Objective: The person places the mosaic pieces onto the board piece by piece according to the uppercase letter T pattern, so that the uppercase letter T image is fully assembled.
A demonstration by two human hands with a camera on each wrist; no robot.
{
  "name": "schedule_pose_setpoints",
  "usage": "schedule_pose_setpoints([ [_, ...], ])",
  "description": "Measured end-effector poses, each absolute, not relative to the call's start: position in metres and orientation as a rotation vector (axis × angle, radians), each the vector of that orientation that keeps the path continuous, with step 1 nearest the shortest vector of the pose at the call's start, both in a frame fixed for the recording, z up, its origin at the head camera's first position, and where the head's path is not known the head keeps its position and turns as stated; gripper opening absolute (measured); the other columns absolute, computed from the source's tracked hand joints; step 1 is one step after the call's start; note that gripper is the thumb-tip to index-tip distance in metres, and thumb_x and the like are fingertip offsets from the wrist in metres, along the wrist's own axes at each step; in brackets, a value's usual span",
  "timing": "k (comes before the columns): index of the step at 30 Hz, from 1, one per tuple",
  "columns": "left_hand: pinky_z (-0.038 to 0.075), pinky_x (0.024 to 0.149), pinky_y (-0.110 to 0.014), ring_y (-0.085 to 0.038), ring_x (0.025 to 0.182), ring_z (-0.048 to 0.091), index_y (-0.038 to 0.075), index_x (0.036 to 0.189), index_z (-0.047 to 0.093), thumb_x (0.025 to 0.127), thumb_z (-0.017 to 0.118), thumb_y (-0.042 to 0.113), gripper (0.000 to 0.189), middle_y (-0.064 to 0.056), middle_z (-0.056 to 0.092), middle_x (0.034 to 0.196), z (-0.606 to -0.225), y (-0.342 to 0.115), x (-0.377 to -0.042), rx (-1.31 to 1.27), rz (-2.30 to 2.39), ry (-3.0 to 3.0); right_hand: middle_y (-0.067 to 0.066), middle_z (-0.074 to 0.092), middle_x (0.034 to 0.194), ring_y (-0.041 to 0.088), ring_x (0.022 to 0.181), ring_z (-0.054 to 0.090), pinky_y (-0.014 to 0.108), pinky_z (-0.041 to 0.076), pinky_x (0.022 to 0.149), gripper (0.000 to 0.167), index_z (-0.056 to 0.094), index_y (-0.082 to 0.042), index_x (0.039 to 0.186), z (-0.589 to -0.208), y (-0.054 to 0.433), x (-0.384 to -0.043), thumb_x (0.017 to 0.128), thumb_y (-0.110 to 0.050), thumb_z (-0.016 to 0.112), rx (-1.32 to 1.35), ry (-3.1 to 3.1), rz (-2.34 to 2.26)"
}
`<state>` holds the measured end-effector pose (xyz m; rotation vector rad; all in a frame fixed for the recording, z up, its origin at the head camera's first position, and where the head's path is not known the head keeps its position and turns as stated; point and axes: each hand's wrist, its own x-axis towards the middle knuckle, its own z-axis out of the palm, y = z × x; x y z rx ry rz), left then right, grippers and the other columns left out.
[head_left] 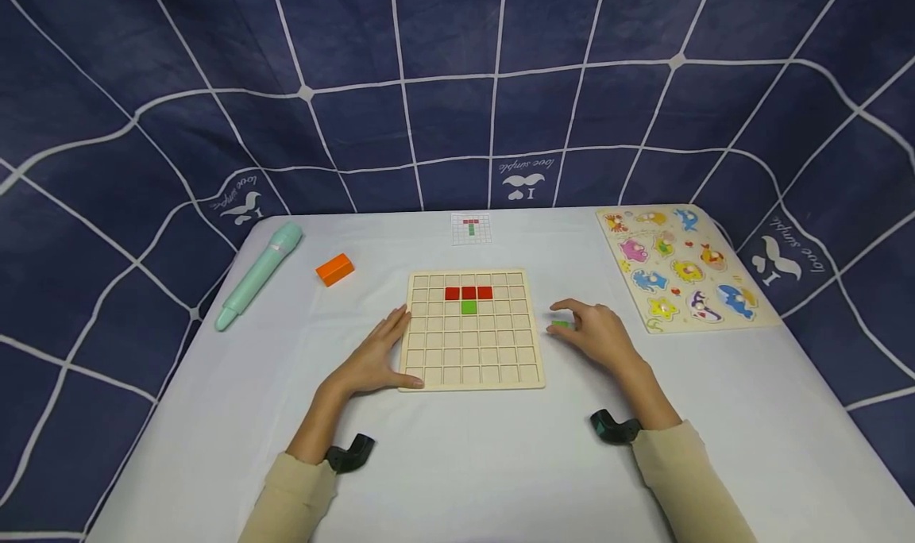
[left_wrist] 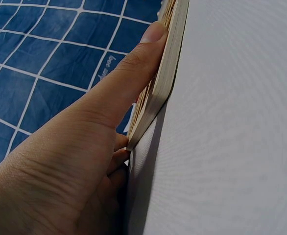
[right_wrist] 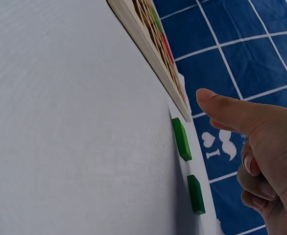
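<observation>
While the near left corner of the wooden grid board [head_left: 472, 360] is covered by the thumb of the left hand [head_left: 368, 360], the board's left edge is met by that hand's fingers, which are held nearly straight. To the right of the board, the right hand [head_left: 596, 333] is held with thumb and forefinger bowed apart, and nothing is gripped by it. In the gap between those fingertips a green piece [head_left: 561, 323] is seen from the head; from the right wrist, two loose green pieces [right_wrist: 181, 139] are shown lying on the white tabletop [head_left: 500, 464], near the board and apart from the hand. On the board, three red tiles [head_left: 469, 293] are set side by side in the second row from the far edge, and one green tile [head_left: 469, 307] is set directly below the middle one. Beyond the board, a small card [head_left: 471, 239] is laid, printed with a red row and a green column. At the left, an orange block [head_left: 335, 270] and a pale green stick [head_left: 259, 277] are placed; at the right, an animal puzzle [head_left: 689, 293].
</observation>
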<state>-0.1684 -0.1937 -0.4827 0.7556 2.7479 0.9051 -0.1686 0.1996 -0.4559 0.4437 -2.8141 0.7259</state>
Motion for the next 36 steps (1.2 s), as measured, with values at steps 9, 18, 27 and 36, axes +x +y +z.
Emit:
schedule_pose_setpoints([
  [9, 0.013, 0.11, -0.045, -0.021, 0.14, 0.004, 0.005, 0.148, 0.016, 0.055, 0.075, 0.066, 0.126, -0.004, 0.007, 0.154, -0.483, -0.194, -0.169, 0.74, 0.912, 2.745, -0.006, 0.037, 0.05, 0.009, 0.046, 0.029, 0.028, 0.026, 0.044, 0.035, 0.068, -0.013, 0.104, -0.457, 0.207, -0.166, 0.077, -0.035, 0.075, 0.409, -2.845, 0.745],
  [18, 0.014, 0.11, -0.046, -0.022, 0.14, 0.003, 0.005, 0.148, 0.015, 0.055, 0.075, 0.066, 0.126, -0.005, 0.006, 0.154, -0.481, -0.194, -0.168, 0.731, 0.898, 2.741, -0.005, 0.037, 0.051, 0.01, 0.047, 0.03, 0.026, 0.026, 0.045, 0.036, 0.069, -0.012, 0.103, -0.463, 0.211, -0.164, 0.076, -0.035, 0.075, 0.377, -2.892, 0.733],
  [27, 0.013, 0.11, -0.044, -0.021, 0.14, 0.004, 0.006, 0.148, 0.015, 0.055, 0.075, 0.066, 0.126, -0.004, 0.006, 0.154, -0.482, -0.194, -0.168, 0.738, 0.899, 2.743, -0.004, 0.039, 0.051, 0.011, 0.047, 0.033, 0.027, 0.027, 0.045, 0.035, 0.07, -0.011, 0.101, -0.467, 0.211, -0.164, 0.076, -0.035, 0.076, 0.359, -2.913, 0.713],
  [36, 0.014, 0.11, -0.045, -0.021, 0.14, 0.004, 0.006, 0.148, 0.016, 0.054, 0.076, 0.066, 0.126, -0.004, 0.007, 0.154, -0.482, -0.194, -0.168, 0.735, 0.907, 2.74, -0.005, 0.039, 0.051, 0.011, 0.047, 0.033, 0.027, 0.027, 0.045, 0.03, 0.07, -0.012, 0.097, -0.468, 0.21, -0.163, 0.075, -0.032, 0.076, 0.367, -2.888, 0.743],
])
